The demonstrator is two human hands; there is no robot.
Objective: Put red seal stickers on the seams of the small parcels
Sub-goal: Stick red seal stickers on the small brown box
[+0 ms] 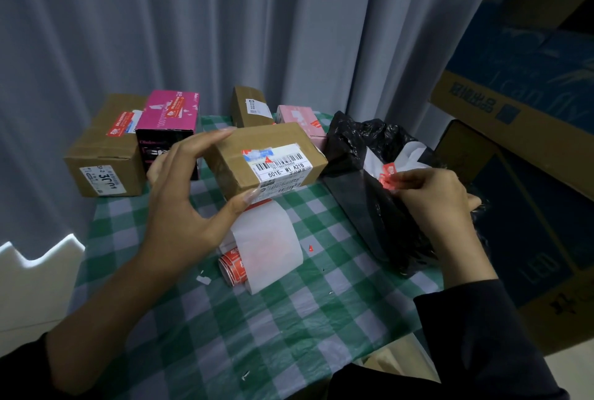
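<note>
A big grey curtain (225, 14) hangs behind everything. On the right, very big cardboard boxes (530, 85) are stacked up. In the middle is the worktop (257, 335), with a green and white checked cloth on it. A black plastic bag (369, 213) sits on the right side of the worktop. Its top is open and white paper shows inside.

At the back left is a large brown box (103, 149) with a red sticker on top. A bright pink box (167, 117) stands right beside it and has a red sticker on top too.

The brown parcel (266, 138) with a white barcode label is in the middle. The left hand (186, 207) grips it, with the fingers over the far top edge and the thumb at the near bottom corner. I cannot tell if the parcel rests on the worktop.

Behind it are a small brown box (247, 107) and a light pink box (302, 120).

Just in front of the parcel lies the sticker roll (266, 245), with its white backing paper loose on top.

The right hand (430, 197) is over the mouth of the bag. It pinches a red seal sticker (387, 176) with its fingertips.

A tiny red scrap (310, 248) and little white scraps (203, 279) lie on the cloth.
</note>
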